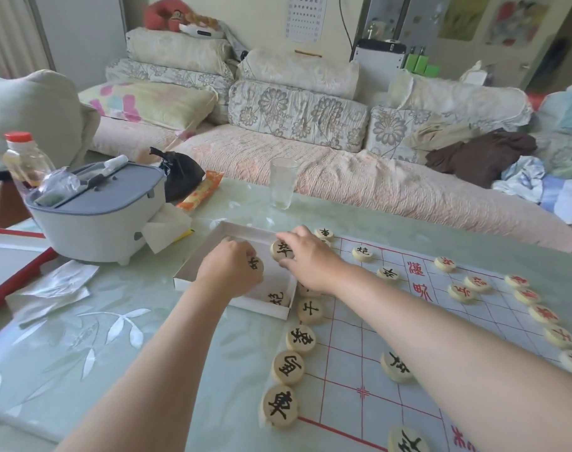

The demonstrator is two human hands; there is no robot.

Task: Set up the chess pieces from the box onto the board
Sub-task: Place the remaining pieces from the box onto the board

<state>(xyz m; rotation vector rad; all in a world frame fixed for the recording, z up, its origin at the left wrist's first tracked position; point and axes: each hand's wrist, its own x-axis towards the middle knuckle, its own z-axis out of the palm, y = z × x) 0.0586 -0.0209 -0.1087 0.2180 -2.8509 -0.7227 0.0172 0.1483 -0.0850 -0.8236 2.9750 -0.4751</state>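
A shallow white box (193,275) lies on the glass table, left of the paper chess board (369,360) with red lines. Both hands are inside the box. My left hand (229,272) grips a round wooden piece (254,263) with a black character. My right hand (306,256) pinches another black-marked piece (282,249) at the box's far right side. One more piece (276,298) lies in the box's near right corner. Black pieces line the board's left edge, such as the nearest one (279,406); red pieces (544,313) line the right edge.
A grey and white appliance (98,210) with a bottle (25,158) behind it stands at the left. An empty glass (283,184), a black bag (180,174) and an orange packet (201,190) sit at the table's far side. Crumpled tissues (53,288) lie near left. A sofa (343,177) runs behind.
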